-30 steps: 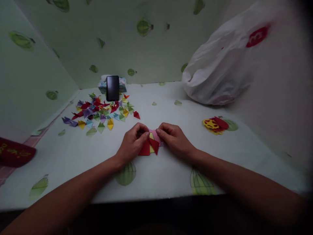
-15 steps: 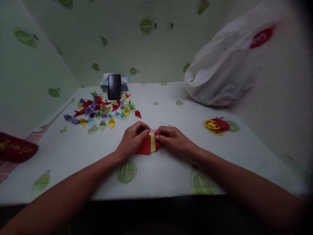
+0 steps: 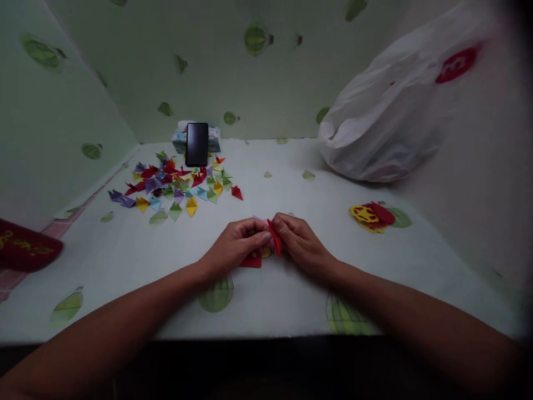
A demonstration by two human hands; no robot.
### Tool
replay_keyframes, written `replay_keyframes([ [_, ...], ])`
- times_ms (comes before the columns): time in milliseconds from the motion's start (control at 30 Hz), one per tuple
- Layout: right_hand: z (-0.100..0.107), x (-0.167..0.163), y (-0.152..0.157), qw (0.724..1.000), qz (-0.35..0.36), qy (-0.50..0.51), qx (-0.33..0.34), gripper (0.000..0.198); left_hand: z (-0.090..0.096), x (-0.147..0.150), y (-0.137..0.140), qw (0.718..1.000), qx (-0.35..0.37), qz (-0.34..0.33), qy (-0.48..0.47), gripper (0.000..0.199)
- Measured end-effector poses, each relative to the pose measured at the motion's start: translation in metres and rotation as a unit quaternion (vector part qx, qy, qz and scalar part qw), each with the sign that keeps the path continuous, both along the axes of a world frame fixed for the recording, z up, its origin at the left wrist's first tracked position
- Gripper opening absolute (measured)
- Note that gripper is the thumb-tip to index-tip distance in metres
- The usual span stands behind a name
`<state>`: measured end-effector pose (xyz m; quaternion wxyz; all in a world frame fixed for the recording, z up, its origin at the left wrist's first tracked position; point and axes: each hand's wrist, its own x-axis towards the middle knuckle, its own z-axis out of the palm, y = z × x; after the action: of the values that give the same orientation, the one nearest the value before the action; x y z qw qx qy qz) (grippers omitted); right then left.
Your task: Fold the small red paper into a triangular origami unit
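Observation:
Near the front middle of the table, a small folded piece of red paper [image 3: 275, 239] stands on edge between my two hands. My right hand [image 3: 303, 243] pinches it from the right, thumb on top and the other fingers curled behind. From the left, my left hand [image 3: 241, 241] closes its thumb and fingers on the near side of the same piece. Beneath my left hand a flat red paper sheet [image 3: 251, 261] shows in part. A bit of pink paper [image 3: 260, 218] peeks out behind the fingers, and the rest is covered by my hands.
Many small folded paper shapes [image 3: 175, 210] in several colours lie at the back left. Behind them a phone [image 3: 197, 144] leans on a tissue box [image 3: 179, 141]. A white plastic bag [image 3: 375, 133] stands back right, near red and yellow cutouts [image 3: 368, 215]. A dark red object [image 3: 31, 247] sits far left.
The red paper in my right hand, earlier lower and beside a yellow strip, is now raised on edge. My left hand has moved right to it. The view has shifted slightly.

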<state>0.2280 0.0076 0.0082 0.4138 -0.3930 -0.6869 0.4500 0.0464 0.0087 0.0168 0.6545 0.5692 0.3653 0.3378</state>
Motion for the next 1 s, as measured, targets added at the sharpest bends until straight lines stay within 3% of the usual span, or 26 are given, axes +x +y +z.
replay_keyframes([
  [267,-0.0017,-0.0036,-0.0036,1.0,-0.011,0.022,-0.018,0.05,0.0005,0.0009,-0.0019,1.0,-0.008,-0.01,0.004,0.023],
  [500,-0.0027,-0.0052,-0.0039,0.998,0.021,0.042,-0.04,0.051,-0.0006,-0.0004,-0.0036,0.999,-0.036,-0.013,0.026,0.023],
  [767,-0.0017,-0.0052,-0.0038,0.999,0.016,0.036,-0.014,0.049,0.0022,0.0006,-0.0051,0.999,-0.042,-0.01,0.03,0.027],
  [1000,-0.0029,-0.0054,-0.0037,0.998,0.02,0.041,-0.048,0.051,0.0029,0.0011,-0.0057,0.998,-0.045,-0.005,0.044,0.028],
])
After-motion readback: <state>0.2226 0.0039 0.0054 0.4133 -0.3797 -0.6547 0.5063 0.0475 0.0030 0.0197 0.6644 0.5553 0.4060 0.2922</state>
